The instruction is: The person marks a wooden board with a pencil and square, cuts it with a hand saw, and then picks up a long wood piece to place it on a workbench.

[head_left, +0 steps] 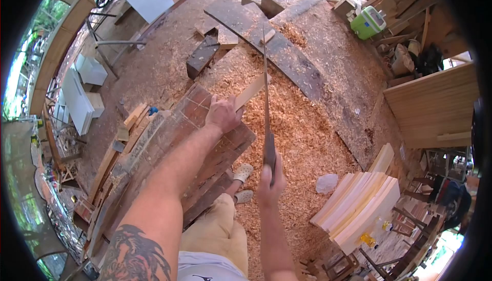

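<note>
My left hand is closed around a short pale wood strip, at the edge of the tile-patterned wooden bench. The strip juts out past the bench over the shavings. In my right hand is the dark handle of a handsaw, fingers wrapped round it. Its long thin blade points away from me, seen nearly edge-on, and overlaps the far end of the strip in this view.
Wood shavings cover the floor. A long dark plank lies ahead, with a small wood offcut on it. Stacked pale boards stand at right, near a wooden panel. A green cooler sits farther back.
</note>
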Available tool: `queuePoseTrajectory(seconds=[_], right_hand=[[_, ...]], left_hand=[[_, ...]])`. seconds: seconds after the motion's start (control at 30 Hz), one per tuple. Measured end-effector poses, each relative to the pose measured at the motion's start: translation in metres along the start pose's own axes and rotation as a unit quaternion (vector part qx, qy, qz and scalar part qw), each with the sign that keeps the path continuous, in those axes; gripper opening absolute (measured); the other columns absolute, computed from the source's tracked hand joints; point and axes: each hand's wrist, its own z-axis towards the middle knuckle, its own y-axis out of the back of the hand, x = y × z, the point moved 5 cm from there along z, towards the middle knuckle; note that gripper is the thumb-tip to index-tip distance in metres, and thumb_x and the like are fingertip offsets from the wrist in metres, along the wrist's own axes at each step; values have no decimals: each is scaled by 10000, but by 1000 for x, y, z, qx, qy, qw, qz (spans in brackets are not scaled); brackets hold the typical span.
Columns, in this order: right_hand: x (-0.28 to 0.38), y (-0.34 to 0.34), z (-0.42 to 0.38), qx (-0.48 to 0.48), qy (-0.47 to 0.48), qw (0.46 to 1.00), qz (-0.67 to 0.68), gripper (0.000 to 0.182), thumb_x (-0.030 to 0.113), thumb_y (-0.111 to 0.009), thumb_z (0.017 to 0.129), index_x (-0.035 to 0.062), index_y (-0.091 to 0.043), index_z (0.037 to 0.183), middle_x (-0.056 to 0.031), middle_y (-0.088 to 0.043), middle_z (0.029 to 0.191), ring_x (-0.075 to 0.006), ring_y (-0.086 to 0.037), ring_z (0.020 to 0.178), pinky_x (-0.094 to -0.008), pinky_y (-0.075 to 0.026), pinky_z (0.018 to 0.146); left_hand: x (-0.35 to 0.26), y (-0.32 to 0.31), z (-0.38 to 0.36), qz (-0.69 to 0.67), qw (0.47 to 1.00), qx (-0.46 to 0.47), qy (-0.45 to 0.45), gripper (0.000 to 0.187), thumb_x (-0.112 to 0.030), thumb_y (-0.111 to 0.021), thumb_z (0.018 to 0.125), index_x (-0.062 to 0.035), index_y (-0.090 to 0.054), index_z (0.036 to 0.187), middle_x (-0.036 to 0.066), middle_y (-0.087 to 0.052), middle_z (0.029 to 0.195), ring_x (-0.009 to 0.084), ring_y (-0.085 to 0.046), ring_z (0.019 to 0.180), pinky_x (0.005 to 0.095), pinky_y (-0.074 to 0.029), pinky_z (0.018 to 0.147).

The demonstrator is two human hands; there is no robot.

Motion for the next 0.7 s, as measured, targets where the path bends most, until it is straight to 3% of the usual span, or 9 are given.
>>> queuePoseTrajectory(seconds=[0.07, 0.2, 0.33, 0.47, 0.6, 0.7], right_hand=[[12, -18, 44, 19, -69, 997, 11, 564, 258, -562, 1033, -25, -530, 1520, -200, -732, 1127, -214, -705, 850, -355, -563, 746], [6, -17, 43, 2, -38, 999, -9, 574, 284, -568, 1035, -19, -531, 1521, -174, -732, 1077, -194, -677, 805, -354, -550, 719], [1, 11, -32, -21, 15, 1000, 2, 603, 304, -559, 1042, -61, -510, 1520, -198, -726, 1161, -219, -714, 927, -356, -568, 814], [8, 53, -110, 14, -13, 1000, 9, 590, 297, -522, 1068, -72, -495, 1527, -111, -696, 1096, -166, -645, 846, -335, -531, 737], [7, 41, -82, 28, -47, 998, 25, 580, 286, -532, 1065, -65, -498, 1525, -94, -686, 1028, -145, -601, 772, -318, -503, 681], [-1, -9, 4, -18, 12, 1000, 18, 570, 282, -541, 1058, -47, -517, 1523, -74, -665, 947, -137, -572, 735, -319, -483, 644]], left_hand=[[-1, 2, 1, 4, 1000, 4, 1, 413, -416, -581, 1038, -23, -545, 1160, 222, -756, 869, 389, -761, 894, 576, -371, 1171], [-4, 4, -1, 8, 1000, -2, -2, 419, -416, -569, 1043, -14, -550, 1159, 223, -754, 863, 382, -762, 898, 562, -371, 1166], [-1, -1, 1, 6, 1000, -4, -6, 422, -419, -566, 1044, -15, -548, 1167, 219, -752, 856, 381, -762, 900, 564, -370, 1170], [0, -1, 0, 13, 1000, -6, -9, 426, -423, -566, 1047, -14, -545, 1165, 217, -750, 851, 380, -762, 894, 564, -369, 1172], [1, -2, 1, 5, 1000, 10, -4, 433, -429, -571, 1047, -11, -544, 1156, 222, -747, 839, 390, -760, 884, 567, -371, 1169], [-3, 3, 1, 14, 1000, 4, -4, 438, -435, -577, 1047, -10, -544, 1148, 227, -747, 833, 400, -758, 884, 569, -375, 1163]])
